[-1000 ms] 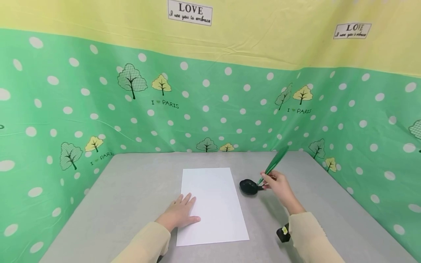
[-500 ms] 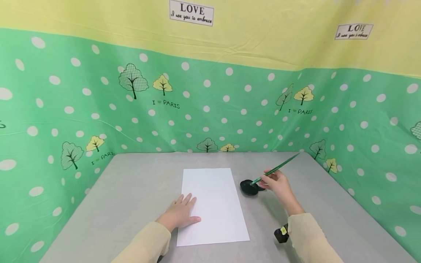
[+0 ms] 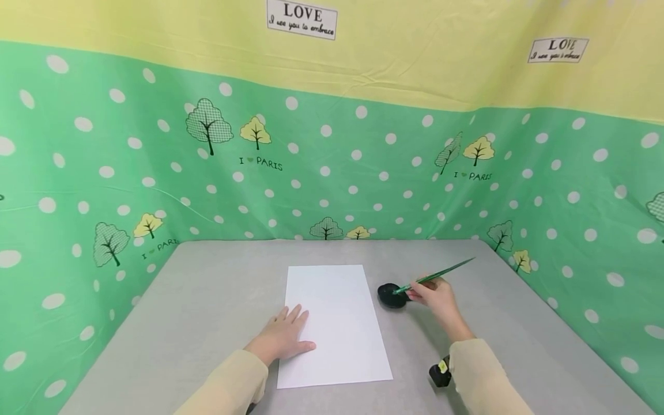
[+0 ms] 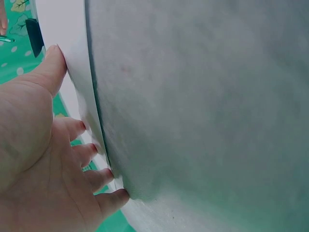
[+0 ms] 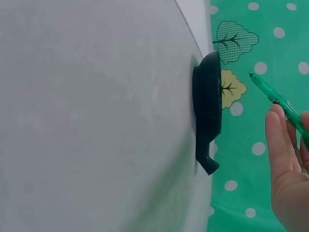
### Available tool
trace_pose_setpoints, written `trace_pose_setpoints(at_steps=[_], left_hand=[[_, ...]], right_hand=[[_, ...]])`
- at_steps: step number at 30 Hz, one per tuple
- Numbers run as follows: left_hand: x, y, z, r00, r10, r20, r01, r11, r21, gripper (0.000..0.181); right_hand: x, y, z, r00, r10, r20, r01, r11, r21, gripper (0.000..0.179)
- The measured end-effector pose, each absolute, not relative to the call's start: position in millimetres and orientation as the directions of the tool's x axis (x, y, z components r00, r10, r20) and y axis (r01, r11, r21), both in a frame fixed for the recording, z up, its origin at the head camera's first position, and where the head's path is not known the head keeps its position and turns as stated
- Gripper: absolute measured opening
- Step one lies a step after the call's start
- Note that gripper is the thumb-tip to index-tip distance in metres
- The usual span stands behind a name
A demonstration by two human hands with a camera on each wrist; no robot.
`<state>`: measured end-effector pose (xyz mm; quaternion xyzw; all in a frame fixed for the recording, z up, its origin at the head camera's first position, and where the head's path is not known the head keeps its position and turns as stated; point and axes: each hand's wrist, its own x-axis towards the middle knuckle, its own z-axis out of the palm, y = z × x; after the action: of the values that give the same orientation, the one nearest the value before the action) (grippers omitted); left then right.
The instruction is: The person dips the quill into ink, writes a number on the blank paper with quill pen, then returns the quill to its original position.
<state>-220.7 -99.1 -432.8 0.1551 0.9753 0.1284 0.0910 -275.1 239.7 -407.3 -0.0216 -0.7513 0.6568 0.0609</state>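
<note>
A blank white sheet of paper (image 3: 342,328) lies flat on the grey table. My left hand (image 3: 285,335) rests on its left edge, fingers spread; the left wrist view shows the fingertips along that edge. To the right of the sheet sits a small black dish (image 3: 391,296) with a short bent handle (image 5: 206,162). My right hand (image 3: 434,295) pinches a green feather pen (image 3: 441,272) between thumb and fingers. The pen slants, its feather end up to the right and its tip overlapping the dish in the head view. In the right wrist view the pointed tip (image 5: 250,74) stands clear above the dish.
The grey table (image 3: 223,288) is walled at the back and sides by a green dotted curtain (image 3: 290,196) with printed trees. A black box with a yellow label (image 3: 440,373) shows under the right sleeve (image 3: 485,374).
My right hand has tilted the feather pen from steep to nearly level and brought its tip left over the dish. The right hand sits slightly lower. The left hand has stayed on the paper.
</note>
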Motion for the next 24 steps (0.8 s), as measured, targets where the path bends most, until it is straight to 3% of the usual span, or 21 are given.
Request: trace_pose_setpoints(at_steps=[10,24], left_hand=[[-218.5,-99.9,-429.4,-0.932,0.335,-0.138,0.284,0.913,0.292,0.076],[-218.6,-99.5,-429.1,-0.932,0.335,-0.138,0.283,0.911,0.300,0.076]], right_hand=[[-281.1,239.5,-418.3,-0.988,0.147,0.053,-0.030,0.156,-0.987,0.021],[-282.7,239.0,-420.2,-0.981,0.179,0.079,-0.018,0.322,-0.947,0.018]])
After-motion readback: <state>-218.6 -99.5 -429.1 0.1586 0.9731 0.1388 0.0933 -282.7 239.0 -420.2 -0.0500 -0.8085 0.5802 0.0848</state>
